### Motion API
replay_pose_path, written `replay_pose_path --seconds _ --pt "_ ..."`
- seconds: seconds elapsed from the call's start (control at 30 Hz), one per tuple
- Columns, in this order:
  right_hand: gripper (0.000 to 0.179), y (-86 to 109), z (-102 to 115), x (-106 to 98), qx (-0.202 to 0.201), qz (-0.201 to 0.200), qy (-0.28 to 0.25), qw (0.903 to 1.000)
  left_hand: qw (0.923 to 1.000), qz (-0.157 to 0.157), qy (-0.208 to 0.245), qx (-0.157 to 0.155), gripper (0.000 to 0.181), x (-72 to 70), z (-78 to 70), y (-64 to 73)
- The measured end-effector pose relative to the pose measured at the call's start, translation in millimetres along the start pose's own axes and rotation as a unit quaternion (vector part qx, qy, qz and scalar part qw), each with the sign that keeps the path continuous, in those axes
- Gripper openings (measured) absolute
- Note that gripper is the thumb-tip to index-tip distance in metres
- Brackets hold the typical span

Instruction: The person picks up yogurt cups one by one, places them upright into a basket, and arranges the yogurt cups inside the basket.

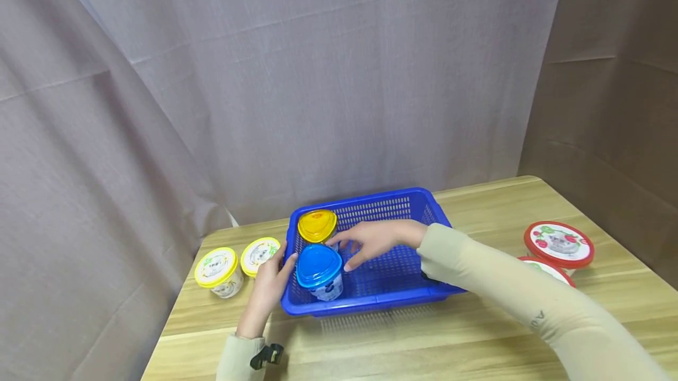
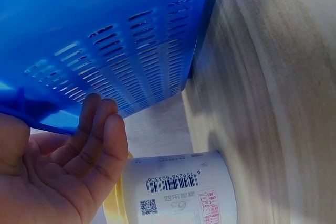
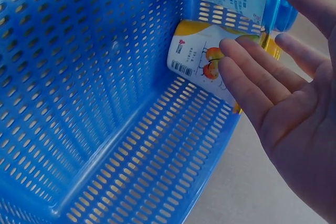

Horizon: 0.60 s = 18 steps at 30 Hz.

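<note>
A blue plastic basket (image 1: 378,300) sits on the table. At its left end stand a yellow-lidded cup (image 1: 316,225) and, nearer me, a blue-lidded cup (image 1: 319,266). My left hand (image 1: 270,287) holds the basket's left rim, thumb over the rim and fingers outside it. My right hand (image 1: 375,241) is inside the basket beside the two cups, its fingers spread and extended. In the right wrist view, the thumb lies at the edge of the blue lid (image 3: 287,11), and the fingers are in front of the yellow-lidded cup (image 3: 197,56). Nothing is gripped in that hand.
Two tubs with yellow lids, a left one (image 1: 217,269) and one next to the basket (image 1: 259,253), stand left of the basket. On the right are two red-lidded tubs (image 1: 558,244), one partly behind my sleeve. Grey curtain (image 1: 339,86) hangs behind the wooden table (image 1: 371,351).
</note>
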State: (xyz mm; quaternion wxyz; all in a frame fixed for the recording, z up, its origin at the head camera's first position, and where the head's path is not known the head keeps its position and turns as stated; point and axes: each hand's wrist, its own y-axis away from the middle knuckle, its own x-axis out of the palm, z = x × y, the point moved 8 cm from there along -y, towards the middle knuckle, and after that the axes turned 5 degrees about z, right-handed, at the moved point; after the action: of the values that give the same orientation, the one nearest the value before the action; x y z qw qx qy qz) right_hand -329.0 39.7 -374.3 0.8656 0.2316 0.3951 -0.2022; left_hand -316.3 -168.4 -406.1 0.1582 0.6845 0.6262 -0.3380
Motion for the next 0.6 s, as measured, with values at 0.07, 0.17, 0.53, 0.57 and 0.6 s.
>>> replay_pose_path --seconds 0.07,0.17,0.53,0.57,0.6 --pt "0.062 -3.1 2.0 0.8 -0.008 0.0 0.003 1.0 1.0 -0.001 -0.004 0.002 0.053 -0.1 -0.2 0.2" --pt "0.06 -6.9 4.6 1.6 -0.02 -0.003 0.003 0.9998 1.0 -0.001 -0.005 0.002 0.053 0.6 0.0 0.5" --pt "0.059 -13.0 4.4 3.9 -0.02 -0.005 0.009 0.9997 0.9999 0.001 -0.01 -0.006 0.053 1.1 -0.5 1.2" --pt "0.059 -13.1 4.1 3.8 -0.02 -0.005 0.007 0.9998 0.9999 0.001 -0.01 -0.007 0.053 0.9 -0.4 1.1" --pt "0.059 -12.9 4.0 3.5 -0.021 -0.005 0.006 0.9998 0.9999 0.002 -0.01 -0.006 0.053 0.8 -0.6 1.1"
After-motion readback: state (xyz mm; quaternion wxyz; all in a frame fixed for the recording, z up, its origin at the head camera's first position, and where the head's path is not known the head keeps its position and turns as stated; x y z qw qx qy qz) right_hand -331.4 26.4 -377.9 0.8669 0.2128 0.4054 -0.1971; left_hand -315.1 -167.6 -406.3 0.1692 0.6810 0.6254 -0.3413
